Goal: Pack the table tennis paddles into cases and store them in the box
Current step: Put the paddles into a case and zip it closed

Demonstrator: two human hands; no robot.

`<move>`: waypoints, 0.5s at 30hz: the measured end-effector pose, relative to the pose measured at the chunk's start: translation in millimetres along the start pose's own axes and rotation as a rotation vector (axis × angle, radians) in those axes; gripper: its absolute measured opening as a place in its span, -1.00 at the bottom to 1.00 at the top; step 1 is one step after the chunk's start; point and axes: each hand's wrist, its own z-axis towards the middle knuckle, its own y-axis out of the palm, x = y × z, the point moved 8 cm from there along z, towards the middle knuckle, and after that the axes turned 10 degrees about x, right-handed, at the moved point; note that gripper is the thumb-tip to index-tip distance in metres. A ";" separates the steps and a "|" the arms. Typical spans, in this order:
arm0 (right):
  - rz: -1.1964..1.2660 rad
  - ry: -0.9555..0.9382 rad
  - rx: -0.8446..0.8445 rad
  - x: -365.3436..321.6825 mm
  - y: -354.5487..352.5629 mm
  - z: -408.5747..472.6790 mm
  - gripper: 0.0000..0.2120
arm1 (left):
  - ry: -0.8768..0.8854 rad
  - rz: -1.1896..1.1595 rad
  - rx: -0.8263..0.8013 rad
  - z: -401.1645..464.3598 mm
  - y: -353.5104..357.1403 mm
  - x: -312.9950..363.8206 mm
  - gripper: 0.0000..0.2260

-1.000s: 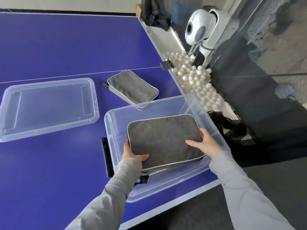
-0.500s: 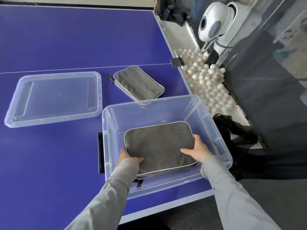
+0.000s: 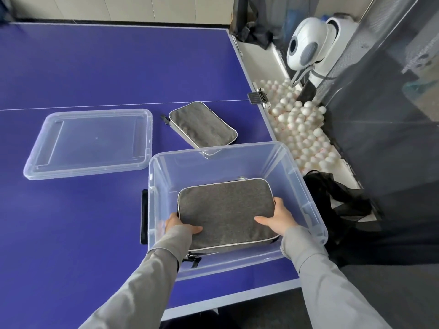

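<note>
The grey fabric case (image 3: 225,211) now sits lower inside the clear plastic box (image 3: 306,186), gripped by left hand (image 3: 177,224) and right hand (image 3: 281,218); a second grey case (image 3: 203,125) and clear lid (image 3: 90,141) lie beyond.

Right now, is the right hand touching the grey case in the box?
Touching. Head view: the right hand grips the grey case's right edge, thumb lying on its top, inside the clear box.

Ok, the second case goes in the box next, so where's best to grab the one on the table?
Grip the case on the table by its two long edges, coming from above. It lies flat and thin, angled beyond the box, so a pinch across its width suits it, as both hands do now with the case in the box.
</note>
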 end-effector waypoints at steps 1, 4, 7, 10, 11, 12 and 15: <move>-0.006 -0.009 0.006 -1.3 -1.0 -0.6 -0.29 | 0.016 0.004 0.010 -2.8 -1.5 2.2 -0.27; -0.031 -0.089 0.062 -11.5 -7.9 -5.2 -0.20 | 0.151 0.047 0.054 -17.2 -6.8 16.5 -0.15; -0.030 -0.217 0.167 -28.5 -19.5 -14.3 -0.25 | 0.366 0.078 0.059 -36.5 -7.5 37.8 -0.15; 0.023 -0.328 0.228 -48.4 -27.6 -24.1 -0.33 | 0.525 0.131 0.115 -54.9 -17.0 58.6 -0.20; 0.039 -0.362 0.235 -56.4 -28.6 -27.4 -0.35 | 0.560 0.144 0.142 -60.2 -22.6 64.4 -0.21; 0.050 -0.387 0.236 -64.2 -28.1 -30.1 -0.37 | 0.594 0.152 0.170 -65.4 -29.6 69.6 -0.23; 0.070 -0.462 0.231 -91.4 -22.4 -40.5 -0.42 | 0.695 0.142 0.259 -82.5 -56.9 81.7 -0.28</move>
